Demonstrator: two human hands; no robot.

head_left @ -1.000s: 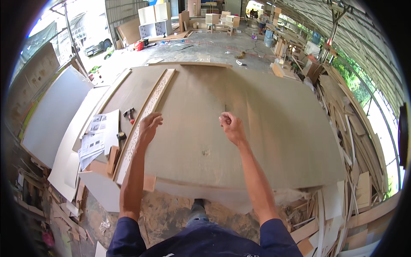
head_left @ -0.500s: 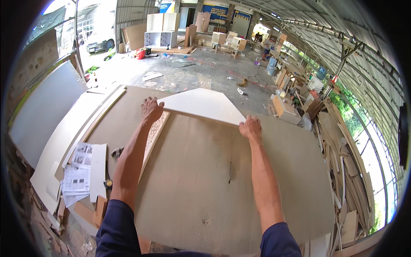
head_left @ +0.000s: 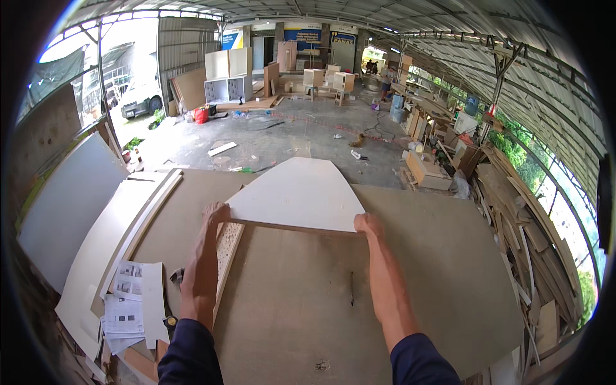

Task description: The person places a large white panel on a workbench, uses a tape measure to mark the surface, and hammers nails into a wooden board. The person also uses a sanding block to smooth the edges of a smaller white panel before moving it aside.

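A white panel (head_left: 298, 192) with slanting sides and a narrower far end spans between my hands over the far part of a large brown board (head_left: 289, 295). My left hand (head_left: 217, 212) is closed on its near left corner. At the near right corner my right hand (head_left: 369, 224) grips it too. The panel's far end reaches past the board's far edge. Below my left hand, a pale, speckled strip (head_left: 226, 253) lies lengthwise on the board. A dark, thin pencil-like stick (head_left: 351, 289) rests between my forearms. I cannot tell whether the panel touches the board.
Printed sheets (head_left: 124, 314), a narrow white strip (head_left: 153, 301), a tape measure (head_left: 170, 322) and a dark tool (head_left: 177, 276) lie at the left. Long white panels (head_left: 106, 237) extend beside them. Stacked wood offcuts (head_left: 532, 250) line the right side. Cabinets (head_left: 229, 77) stand far back.
My view has tipped upward. The white panel and both hands have come nearer to me, and more of the panel's white face shows. Both hands keep hold of its near corners.
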